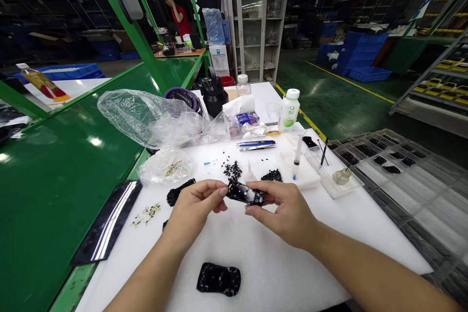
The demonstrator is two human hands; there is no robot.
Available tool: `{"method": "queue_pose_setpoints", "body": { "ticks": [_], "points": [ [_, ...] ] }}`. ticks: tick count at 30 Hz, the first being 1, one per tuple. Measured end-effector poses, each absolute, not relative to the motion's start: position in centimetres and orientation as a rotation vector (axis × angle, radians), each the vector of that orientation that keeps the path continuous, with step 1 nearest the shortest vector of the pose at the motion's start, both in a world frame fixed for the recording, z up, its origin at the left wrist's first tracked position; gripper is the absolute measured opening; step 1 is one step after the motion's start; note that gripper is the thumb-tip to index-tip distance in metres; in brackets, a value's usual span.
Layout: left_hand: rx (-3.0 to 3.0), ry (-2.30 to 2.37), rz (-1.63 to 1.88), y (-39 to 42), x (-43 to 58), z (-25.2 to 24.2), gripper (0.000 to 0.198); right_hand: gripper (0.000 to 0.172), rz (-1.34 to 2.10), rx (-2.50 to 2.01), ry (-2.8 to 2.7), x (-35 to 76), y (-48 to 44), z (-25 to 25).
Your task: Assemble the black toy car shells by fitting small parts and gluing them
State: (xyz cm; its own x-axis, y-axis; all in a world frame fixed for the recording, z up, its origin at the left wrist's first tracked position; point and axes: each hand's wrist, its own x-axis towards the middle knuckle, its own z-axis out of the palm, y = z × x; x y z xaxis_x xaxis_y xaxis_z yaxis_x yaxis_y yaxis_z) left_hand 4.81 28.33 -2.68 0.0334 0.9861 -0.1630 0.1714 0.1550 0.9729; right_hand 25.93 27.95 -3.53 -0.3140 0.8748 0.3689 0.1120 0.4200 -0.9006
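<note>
My right hand (285,209) grips one end of a black model car body (245,193), its thumb below and fingers above, over the white work surface. The shell's hollow side faces me. At its left end my left hand (201,204) is closed in a pinch, thumb against forefinger. A small pale piece (229,187) shows by those fingertips; I cannot tell whether it is held or sits on the shell. Another black car body (218,279) lies nearer me, and one more (179,192) is partly behind my left hand. Small cream-and-black parts (146,214) lie scattered on the left.
Beyond my hands are piles of tiny black parts (232,170), tweezers (257,145), a syringe (297,158) and a small glass jar (341,176). A clear plastic bag (149,117), a black flask (214,95) and a white bottle (290,109) stand farther back. Compartment trays (413,195) lie right.
</note>
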Motion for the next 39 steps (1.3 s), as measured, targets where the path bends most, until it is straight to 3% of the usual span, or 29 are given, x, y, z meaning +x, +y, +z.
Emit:
{"method": "queue_pose_setpoints", "body": {
  "ticks": [11,16,20,23,31,37,39],
  "points": [
    [1.404,1.364,0.975,28.0,4.2,-2.6,0.033,0.041,1.397,-0.891,-1.512,26.1,28.1,-3.4],
    [2.068,1.346,0.891,27.2,4.3,-1.5,0.043,0.045,1.591,-0.832,-1.506,26.2,28.2,-4.0],
    [2.406,1.277,0.752,26.4,3.3,0.4,0.028,0.055,1.692,-0.770,-1.563,26.2,28.0,-4.3],
    [2.404,1.525,0.689,25.5,0.4,1.3,0.029,0.067,1.432,-0.853,-1.835,25.9,27.5,-4.2],
    [2.176,1.889,0.434,23.1,-5.1,-2.9,0.031,0.047,0.555,-0.198,-2.717,23.6,24.3,-5.9],
    [2.183,1.899,0.430,22.9,-4.5,-3.6,0.036,0.009,0.446,-0.299,-2.752,23.4,24.2,-6.5],
    [2.194,1.897,0.430,23.2,-4.5,-2.7,0.041,0.010,0.515,-0.369,-2.717,23.7,24.6,-6.1]
  ]
}}
